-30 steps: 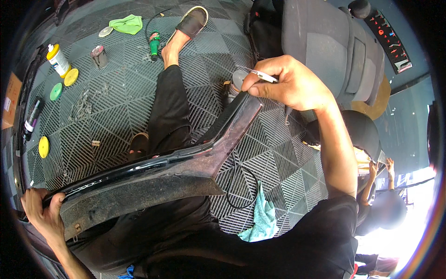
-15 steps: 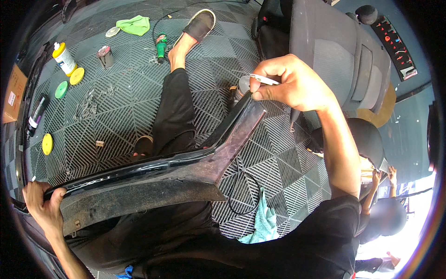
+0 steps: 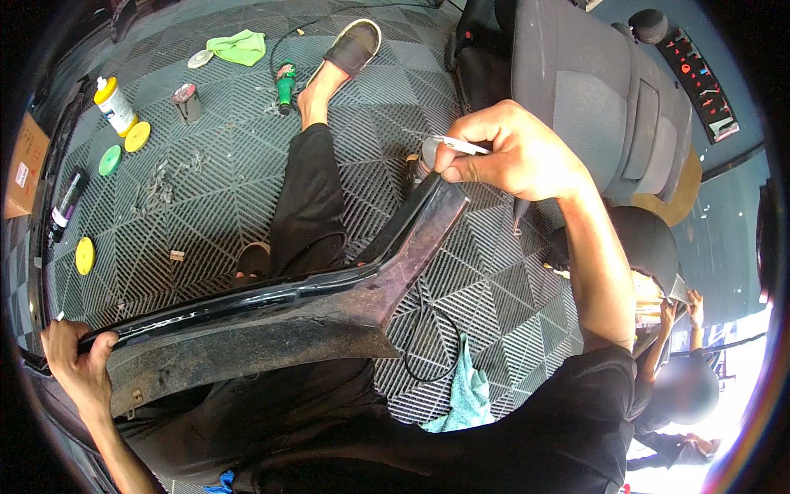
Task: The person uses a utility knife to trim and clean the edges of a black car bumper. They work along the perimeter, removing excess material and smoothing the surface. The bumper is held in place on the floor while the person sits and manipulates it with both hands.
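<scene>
A long black plastic car trim panel (image 3: 255, 354) lies across my lap, glossy on its far edge and dusty on the side facing me. Its right part bends away and up. My left hand (image 3: 78, 358) is closed around its left end, thumb on top. At the tip of the bent end, my right hand (image 3: 514, 152) pinches a slim white tool (image 3: 461, 145) with a thin tip pointing left. The fingertips touch or nearly touch the panel's corner there; whether they grip it too I cannot tell. A small metal clip (image 3: 136, 399) sits near the panel's lower left.
A car seat (image 3: 584, 99) stands at the far right. On the grated floor are a yellow-capped bottle (image 3: 115, 107), a tin can (image 3: 188, 104), a green bottle (image 3: 285, 86), round pads (image 3: 137, 136), a green cloth (image 3: 237, 48) and a teal cloth (image 3: 465, 387). Another person (image 3: 679, 387) works at lower right.
My right hand has shifted slightly left and down with the white tool, whose thin tip now shows further left. My left hand and the panel stay nearly still.
</scene>
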Demonstrator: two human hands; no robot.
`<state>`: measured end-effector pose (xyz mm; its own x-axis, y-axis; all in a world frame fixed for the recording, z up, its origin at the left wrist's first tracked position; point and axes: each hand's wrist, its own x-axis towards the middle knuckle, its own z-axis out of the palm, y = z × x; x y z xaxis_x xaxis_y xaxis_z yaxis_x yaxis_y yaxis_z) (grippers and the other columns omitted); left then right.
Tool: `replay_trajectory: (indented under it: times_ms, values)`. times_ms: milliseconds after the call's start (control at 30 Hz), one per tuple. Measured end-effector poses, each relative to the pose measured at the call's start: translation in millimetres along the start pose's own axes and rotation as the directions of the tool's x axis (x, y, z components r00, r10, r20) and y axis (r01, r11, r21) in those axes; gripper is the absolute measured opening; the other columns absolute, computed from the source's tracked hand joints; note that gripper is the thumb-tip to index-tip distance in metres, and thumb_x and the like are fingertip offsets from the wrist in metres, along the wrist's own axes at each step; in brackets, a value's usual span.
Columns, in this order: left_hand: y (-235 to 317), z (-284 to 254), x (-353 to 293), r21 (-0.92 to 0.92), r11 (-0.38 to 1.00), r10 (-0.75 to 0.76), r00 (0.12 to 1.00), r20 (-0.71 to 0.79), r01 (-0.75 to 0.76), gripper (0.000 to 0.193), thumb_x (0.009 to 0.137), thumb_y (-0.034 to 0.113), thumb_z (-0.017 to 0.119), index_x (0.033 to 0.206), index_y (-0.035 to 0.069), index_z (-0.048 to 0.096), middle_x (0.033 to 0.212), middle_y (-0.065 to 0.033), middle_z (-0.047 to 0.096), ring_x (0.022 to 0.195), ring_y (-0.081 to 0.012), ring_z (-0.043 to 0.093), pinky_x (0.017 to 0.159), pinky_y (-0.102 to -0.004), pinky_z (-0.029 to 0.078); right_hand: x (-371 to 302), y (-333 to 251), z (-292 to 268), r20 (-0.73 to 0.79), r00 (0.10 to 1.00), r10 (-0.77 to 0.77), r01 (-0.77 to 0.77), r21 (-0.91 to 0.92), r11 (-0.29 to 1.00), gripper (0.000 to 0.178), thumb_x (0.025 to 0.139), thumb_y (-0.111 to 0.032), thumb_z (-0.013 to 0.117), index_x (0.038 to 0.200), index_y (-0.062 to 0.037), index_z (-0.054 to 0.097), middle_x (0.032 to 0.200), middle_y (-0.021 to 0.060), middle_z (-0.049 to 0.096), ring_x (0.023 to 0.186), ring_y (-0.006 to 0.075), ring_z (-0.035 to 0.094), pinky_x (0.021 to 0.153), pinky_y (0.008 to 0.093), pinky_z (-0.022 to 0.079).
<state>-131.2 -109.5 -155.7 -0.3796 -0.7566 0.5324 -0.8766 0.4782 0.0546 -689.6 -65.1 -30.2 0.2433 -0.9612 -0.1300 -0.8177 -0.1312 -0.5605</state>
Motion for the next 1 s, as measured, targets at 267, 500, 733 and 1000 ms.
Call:
replay_trajectory:
  times_ms: [267,500,733,1000]
  values:
    - [0.2,1.9,-1.1,-0.023,1.000,-0.020,1.000,0.011,0.021,0.056,0.077,0.042,0.082,0.080,-0.004,0.051,0.076,-0.0101,0.048,0.078,-0.0271,0.045,0.074,-0.0375,0.039,-3.2,1.6,11.2,-0.142,0.988,-0.055,0.051,-0.032,0.998,0.014,0.085,-0.010,0.078,0.097,-0.0030,0.074,0.082,0.0052,0.074,0.076,0.0123,0.068,0.072,0.0299,0.053]
    - [1.8,2.8,-1.3,-0.014,0.999,-0.037,0.999,0.013,0.037,0.055,0.077,0.043,0.082,0.079,-0.003,0.053,0.075,-0.0096,0.049,0.078,-0.0279,0.045,0.073,-0.0382,0.038,-12.2,0.4,24.9,-0.298,0.945,0.136,-0.066,0.234,0.970,0.014,0.087,-0.010,0.076,0.096,0.0017,0.073,0.076,0.0071,0.071,0.070,0.0123,0.066,0.066,0.0278,0.053]
    - [15.0,-9.3,0.6,0.029,1.000,-0.012,1.000,0.001,0.012,0.056,0.076,0.049,0.080,0.077,-0.002,0.054,0.075,-0.0103,0.053,0.077,-0.0286,0.047,0.072,-0.0397,0.039,-3.6,-20.5,2.6,-0.213,0.791,0.574,-0.470,0.390,0.792,0.037,0.086,-0.036,0.076,0.082,0.0011,0.071,0.055,0.0025,0.057,0.046,0.0069,0.048,0.043,0.0245,0.037]
    - [31.3,-17.7,6.4,-0.001,0.999,-0.036,0.999,-0.026,0.036,0.049,0.072,0.038,0.085,0.077,-0.001,0.056,0.074,-0.0114,0.054,0.076,-0.0317,0.047,0.070,-0.0411,0.039,14.9,-43.7,9.4,-0.198,0.830,0.521,-0.554,-0.194,0.809,0.045,0.074,-0.039,0.082,0.061,0.0018,0.067,0.055,0.0084,0.059,0.053,0.0186,0.056,0.056,0.0381,0.047]
